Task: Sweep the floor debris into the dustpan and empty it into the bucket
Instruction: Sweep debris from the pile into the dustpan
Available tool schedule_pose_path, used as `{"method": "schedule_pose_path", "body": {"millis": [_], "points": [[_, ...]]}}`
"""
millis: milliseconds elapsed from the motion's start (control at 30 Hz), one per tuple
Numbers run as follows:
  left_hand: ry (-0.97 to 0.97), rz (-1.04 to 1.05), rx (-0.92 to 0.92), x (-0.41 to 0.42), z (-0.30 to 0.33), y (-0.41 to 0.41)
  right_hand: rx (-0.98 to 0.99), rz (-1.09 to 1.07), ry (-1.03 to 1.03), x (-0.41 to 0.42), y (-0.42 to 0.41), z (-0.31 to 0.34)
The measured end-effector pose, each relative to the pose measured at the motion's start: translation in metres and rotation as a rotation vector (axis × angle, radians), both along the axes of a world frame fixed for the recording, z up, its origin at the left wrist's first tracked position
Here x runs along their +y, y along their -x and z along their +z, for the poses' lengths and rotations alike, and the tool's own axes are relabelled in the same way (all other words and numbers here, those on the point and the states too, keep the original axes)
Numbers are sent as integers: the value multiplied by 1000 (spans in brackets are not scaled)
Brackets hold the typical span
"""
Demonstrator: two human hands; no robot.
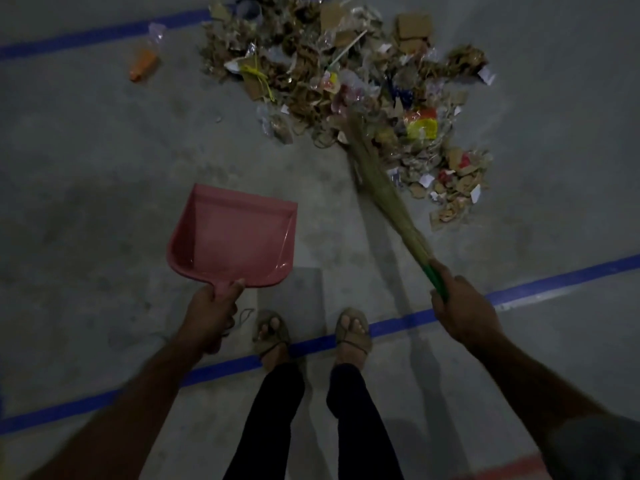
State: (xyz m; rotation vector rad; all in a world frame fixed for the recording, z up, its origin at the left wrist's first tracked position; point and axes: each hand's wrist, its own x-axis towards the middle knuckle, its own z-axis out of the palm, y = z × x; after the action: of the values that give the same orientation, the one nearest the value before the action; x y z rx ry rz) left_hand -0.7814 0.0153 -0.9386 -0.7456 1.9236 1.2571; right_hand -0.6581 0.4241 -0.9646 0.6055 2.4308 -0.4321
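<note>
Left hand (211,308) grips the empty dustpan (235,237); right hand (460,306) grips the broom (381,188), bristles in the far pile (346,81). Dustpan lip belongs flat against the pile's near edge.

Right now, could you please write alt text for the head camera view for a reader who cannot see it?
A person's left hand grips a pink dustpan above a concrete floor while the right hand holds a broom reaching into a pile of rubbish. An orange bottle lies apart, left of it.
</note>
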Motion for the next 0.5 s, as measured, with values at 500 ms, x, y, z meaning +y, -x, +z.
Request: {"method": "schedule_pose_path", "body": {"millis": [500], "points": [[-110, -144, -10, -28, 27, 93, -91, -87, -17, -43, 48, 12]]}}
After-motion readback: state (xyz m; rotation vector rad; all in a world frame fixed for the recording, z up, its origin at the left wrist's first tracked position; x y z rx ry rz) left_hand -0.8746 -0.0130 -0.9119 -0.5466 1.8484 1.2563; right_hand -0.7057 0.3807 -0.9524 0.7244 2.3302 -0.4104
